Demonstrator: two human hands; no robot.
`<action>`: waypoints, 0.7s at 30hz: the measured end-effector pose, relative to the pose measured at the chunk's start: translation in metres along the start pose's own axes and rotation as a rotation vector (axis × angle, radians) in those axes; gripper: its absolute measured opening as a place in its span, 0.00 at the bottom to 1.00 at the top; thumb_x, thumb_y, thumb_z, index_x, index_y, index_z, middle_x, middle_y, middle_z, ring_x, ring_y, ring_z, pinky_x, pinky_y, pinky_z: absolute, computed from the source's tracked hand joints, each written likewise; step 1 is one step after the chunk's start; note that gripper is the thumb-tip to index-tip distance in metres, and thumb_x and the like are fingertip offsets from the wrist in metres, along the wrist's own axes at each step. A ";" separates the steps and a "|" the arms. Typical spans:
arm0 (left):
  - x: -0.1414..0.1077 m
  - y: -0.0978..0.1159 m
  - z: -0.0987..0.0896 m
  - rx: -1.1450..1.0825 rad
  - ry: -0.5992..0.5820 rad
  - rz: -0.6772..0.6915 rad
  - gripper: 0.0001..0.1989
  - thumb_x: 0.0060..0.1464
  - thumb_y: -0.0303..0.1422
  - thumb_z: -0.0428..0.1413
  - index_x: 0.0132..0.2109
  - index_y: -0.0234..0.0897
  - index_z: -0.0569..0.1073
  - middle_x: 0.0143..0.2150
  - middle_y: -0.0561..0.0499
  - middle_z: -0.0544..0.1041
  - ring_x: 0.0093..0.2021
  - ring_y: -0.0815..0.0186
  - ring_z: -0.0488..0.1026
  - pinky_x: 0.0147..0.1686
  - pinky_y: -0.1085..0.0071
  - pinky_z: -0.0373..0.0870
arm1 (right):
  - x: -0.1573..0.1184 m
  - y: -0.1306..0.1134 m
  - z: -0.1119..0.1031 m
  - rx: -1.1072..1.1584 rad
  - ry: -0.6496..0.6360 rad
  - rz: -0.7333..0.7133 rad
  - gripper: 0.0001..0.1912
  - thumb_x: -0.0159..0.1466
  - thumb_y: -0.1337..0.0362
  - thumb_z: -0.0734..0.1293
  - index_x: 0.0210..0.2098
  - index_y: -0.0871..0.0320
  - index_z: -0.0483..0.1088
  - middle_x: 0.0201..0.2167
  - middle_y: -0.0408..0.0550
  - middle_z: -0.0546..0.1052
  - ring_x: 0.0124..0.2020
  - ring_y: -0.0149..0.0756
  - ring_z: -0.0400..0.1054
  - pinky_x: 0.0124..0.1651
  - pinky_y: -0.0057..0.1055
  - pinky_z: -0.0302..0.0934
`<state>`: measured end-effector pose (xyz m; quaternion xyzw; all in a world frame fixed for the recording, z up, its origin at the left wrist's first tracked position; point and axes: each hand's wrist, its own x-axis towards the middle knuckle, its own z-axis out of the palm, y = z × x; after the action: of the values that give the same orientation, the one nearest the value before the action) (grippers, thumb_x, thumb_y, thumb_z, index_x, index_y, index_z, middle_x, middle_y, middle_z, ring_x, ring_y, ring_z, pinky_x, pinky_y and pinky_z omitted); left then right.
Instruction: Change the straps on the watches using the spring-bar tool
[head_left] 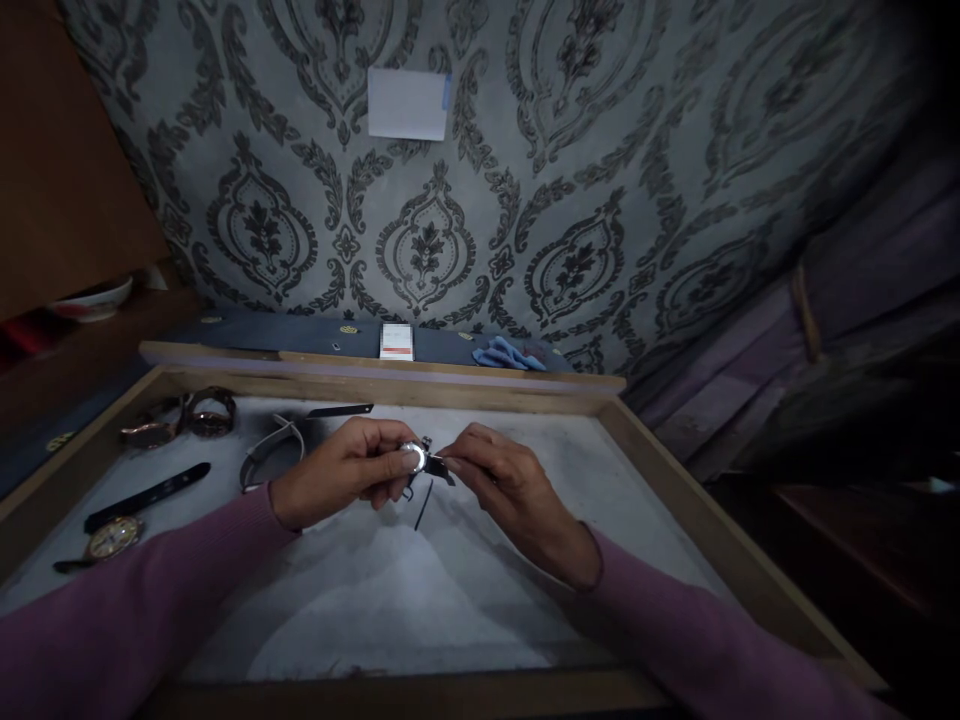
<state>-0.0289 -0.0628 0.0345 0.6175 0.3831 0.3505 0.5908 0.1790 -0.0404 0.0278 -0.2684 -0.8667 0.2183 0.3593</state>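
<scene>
Item, left hand (349, 465): thumb and fingers clamped on a small round silver-coloured watch case (415, 458), held just above the tray floor; apparently steadied so its strap side faces across.
Item, short dark strap (442, 470): beside the case, sloping down to the right.
Item, right hand (517, 495): fingertips pinched together at this strap, probably for fine control; whether a small tool is also between them, cannot tell.

Surroundings: gold-dialled round watch (114, 538) with dark strap, just beside the left purple knit sleeve (180, 575); rose-gold-toned bracelet watch (154, 432); long black strap piece (154, 495); second rose-gold-toned bracelet watch (212, 412); curved pale-edged strap (262, 443), partly hidden by the left hand; flat black strip (341, 410); white card box with red stripe (397, 341), beyond the far wall; thin black rod (424, 505), below the hands; crumpled blue cloth (506, 354), beyond the wall; wooden-walled tray (675, 480) with pale floor.
Obstruction: fingers cover much of the case.
</scene>
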 end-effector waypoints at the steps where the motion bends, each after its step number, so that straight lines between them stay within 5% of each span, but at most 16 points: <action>1: 0.000 0.000 0.000 0.003 0.001 0.002 0.16 0.56 0.43 0.55 0.34 0.32 0.70 0.21 0.57 0.67 0.20 0.75 0.60 0.20 0.77 0.57 | 0.000 0.000 0.001 -0.001 -0.003 0.005 0.15 0.70 0.61 0.58 0.31 0.60 0.70 0.26 0.45 0.70 0.28 0.30 0.64 0.31 0.25 0.58; 12: -0.001 0.004 0.002 0.047 -0.020 -0.011 0.16 0.56 0.43 0.54 0.33 0.33 0.69 0.22 0.57 0.67 0.20 0.75 0.60 0.20 0.77 0.58 | -0.002 -0.003 -0.003 0.208 -0.257 0.173 0.19 0.72 0.58 0.54 0.31 0.60 0.67 0.24 0.43 0.70 0.23 0.27 0.59 0.29 0.24 0.55; 17: -0.001 0.004 0.001 0.091 -0.028 -0.011 0.15 0.57 0.43 0.54 0.34 0.32 0.69 0.21 0.57 0.65 0.21 0.74 0.59 0.20 0.77 0.57 | 0.000 -0.002 -0.005 0.403 -0.333 0.294 0.24 0.71 0.53 0.55 0.30 0.62 0.71 0.19 0.39 0.64 0.18 0.24 0.55 0.22 0.22 0.51; 21: -0.002 0.005 0.000 0.205 -0.028 0.024 0.13 0.58 0.40 0.52 0.35 0.32 0.70 0.21 0.58 0.64 0.21 0.74 0.59 0.21 0.77 0.57 | -0.001 0.001 -0.003 0.590 -0.381 0.407 0.22 0.69 0.50 0.57 0.29 0.61 0.67 0.19 0.39 0.68 0.12 0.21 0.51 0.16 0.21 0.47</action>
<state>-0.0297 -0.0643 0.0401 0.6841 0.4013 0.3079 0.5255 0.1818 -0.0398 0.0291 -0.2746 -0.7470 0.5703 0.2031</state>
